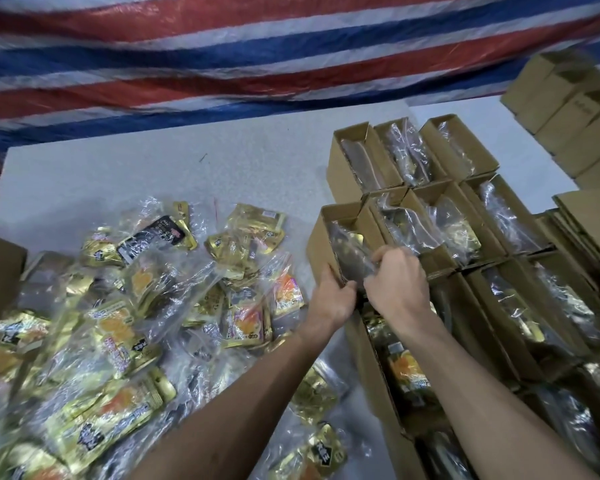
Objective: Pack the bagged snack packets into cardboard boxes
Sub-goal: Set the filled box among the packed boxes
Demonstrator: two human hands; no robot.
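- Grips the near wall of an open cardboard box (pixel 321 237) with the curled fingers of the left hand (pixel 333 296).
- Pinches a clear bag of snack packets (pixel 349 254) with the fingers of the right hand (pixel 399 282), low inside that same box.
- Left on the bench (pixel 153 168), a heap of more bagged packets (pixel 136 306).
- Right and far, rows of filled boxes (pixel 465 147), side by side.

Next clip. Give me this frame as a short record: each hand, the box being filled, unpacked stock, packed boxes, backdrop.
left: left hand grips the near wall of the open box
right: right hand holds a clear bag of packets down in that box
unpacked: pile of bagged packets on the white table, left of the boxes
packed: filled boxes in rows, right of the open box
backdrop: striped tarp
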